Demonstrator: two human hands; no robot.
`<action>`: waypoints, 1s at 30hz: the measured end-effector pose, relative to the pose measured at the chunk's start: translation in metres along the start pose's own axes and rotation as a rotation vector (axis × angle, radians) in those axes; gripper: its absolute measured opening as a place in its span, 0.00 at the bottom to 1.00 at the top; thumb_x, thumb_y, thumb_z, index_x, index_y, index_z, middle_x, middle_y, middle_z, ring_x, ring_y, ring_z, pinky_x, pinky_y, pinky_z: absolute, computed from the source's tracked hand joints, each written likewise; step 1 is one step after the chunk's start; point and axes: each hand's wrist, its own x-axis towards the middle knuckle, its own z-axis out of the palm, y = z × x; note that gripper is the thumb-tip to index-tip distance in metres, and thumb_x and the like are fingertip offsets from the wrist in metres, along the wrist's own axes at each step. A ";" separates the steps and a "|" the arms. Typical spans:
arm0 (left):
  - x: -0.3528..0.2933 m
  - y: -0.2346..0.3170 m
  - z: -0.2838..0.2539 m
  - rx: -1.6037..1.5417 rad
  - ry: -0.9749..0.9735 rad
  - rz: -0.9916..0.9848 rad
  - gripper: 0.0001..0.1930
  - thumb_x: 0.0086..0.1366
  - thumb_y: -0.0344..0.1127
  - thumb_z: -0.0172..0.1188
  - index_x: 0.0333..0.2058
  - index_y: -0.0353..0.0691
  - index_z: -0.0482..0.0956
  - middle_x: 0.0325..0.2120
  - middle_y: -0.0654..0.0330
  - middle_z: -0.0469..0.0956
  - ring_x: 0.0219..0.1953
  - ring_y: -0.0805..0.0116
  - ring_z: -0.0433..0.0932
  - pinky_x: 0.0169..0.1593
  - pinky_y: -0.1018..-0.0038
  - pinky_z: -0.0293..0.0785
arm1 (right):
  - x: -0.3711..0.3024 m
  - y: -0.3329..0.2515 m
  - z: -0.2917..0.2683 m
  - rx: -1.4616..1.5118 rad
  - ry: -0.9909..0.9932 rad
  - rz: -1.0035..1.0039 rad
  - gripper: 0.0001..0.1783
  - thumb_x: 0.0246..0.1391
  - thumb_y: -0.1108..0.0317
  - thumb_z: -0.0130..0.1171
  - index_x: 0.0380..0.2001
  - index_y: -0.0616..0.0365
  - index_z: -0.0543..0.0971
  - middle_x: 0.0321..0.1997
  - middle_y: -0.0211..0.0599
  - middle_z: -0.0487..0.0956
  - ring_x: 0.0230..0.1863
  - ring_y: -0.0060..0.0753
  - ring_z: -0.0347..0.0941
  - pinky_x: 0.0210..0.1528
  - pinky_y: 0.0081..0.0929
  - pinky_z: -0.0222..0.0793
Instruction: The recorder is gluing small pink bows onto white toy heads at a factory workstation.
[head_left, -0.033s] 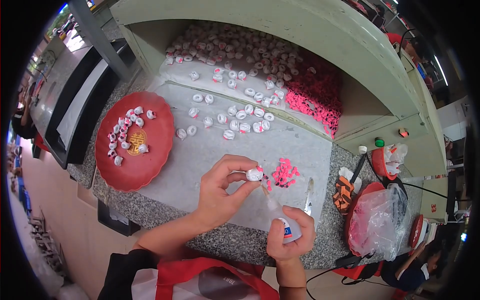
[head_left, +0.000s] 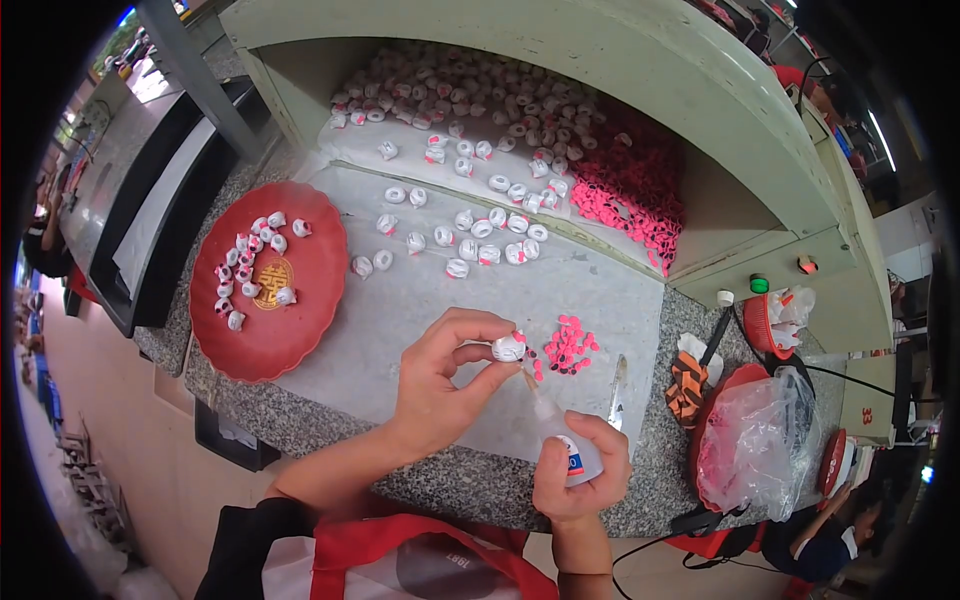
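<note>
My left fingers (head_left: 472, 325) pinch a pink-trimmed white ball (head_left: 508, 350); my right fingers (head_left: 603, 434) grip a translucent squeeze bottle (head_left: 549, 422), its nozzle (head_left: 530, 380) just beside the ball. Seemingly a dabbing step, calling for steady hold, light squeeze.

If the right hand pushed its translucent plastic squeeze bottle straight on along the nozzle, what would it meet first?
Probably the small white ball with pink bits, held in the left hand; the nozzle looks very near, though depth is unclear.
</note>
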 end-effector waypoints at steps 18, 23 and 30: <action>0.001 0.000 0.000 0.016 -0.026 0.016 0.17 0.49 0.14 0.55 0.39 0.30 0.68 0.39 0.53 0.67 0.43 0.67 0.70 0.46 0.74 0.72 | 0.004 0.006 0.003 0.073 0.013 -0.105 0.16 0.36 0.76 0.57 0.33 0.67 0.70 0.23 0.41 0.75 0.15 0.29 0.69 0.16 0.21 0.64; 0.001 0.000 0.000 0.021 -0.028 0.016 0.16 0.49 0.14 0.55 0.39 0.30 0.68 0.40 0.53 0.67 0.43 0.67 0.70 0.46 0.74 0.72 | 0.006 0.006 0.003 0.060 0.019 -0.121 0.15 0.37 0.75 0.57 0.33 0.67 0.70 0.24 0.41 0.75 0.14 0.29 0.69 0.16 0.21 0.64; 0.001 -0.001 -0.001 0.022 -0.037 0.013 0.17 0.48 0.14 0.55 0.38 0.30 0.69 0.39 0.53 0.67 0.43 0.67 0.71 0.46 0.75 0.72 | 0.004 0.006 0.003 0.078 0.006 -0.095 0.15 0.36 0.76 0.57 0.33 0.67 0.70 0.24 0.41 0.75 0.15 0.29 0.69 0.16 0.21 0.64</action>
